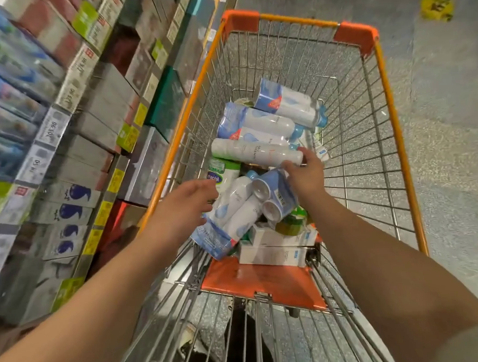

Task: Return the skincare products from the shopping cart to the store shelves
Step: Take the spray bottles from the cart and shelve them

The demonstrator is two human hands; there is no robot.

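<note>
An orange-rimmed wire shopping cart stands in front of me, holding several white-and-blue spray can packs, a green-labelled bottle and white boxes. My right hand is inside the cart, fingers closed around the end of a white spray can lying across the pile. My left hand hovers over the cart's left rim with fingers apart, just beside a blue-wrapped twin pack of cans, holding nothing. The store shelves run along the left, stocked with boxed products.
Yellow and white price tags line the shelf edges close to the cart's left side. The orange fold-down child seat sits at the near end. Speckled grey floor with a yellow sticker lies to the right.
</note>
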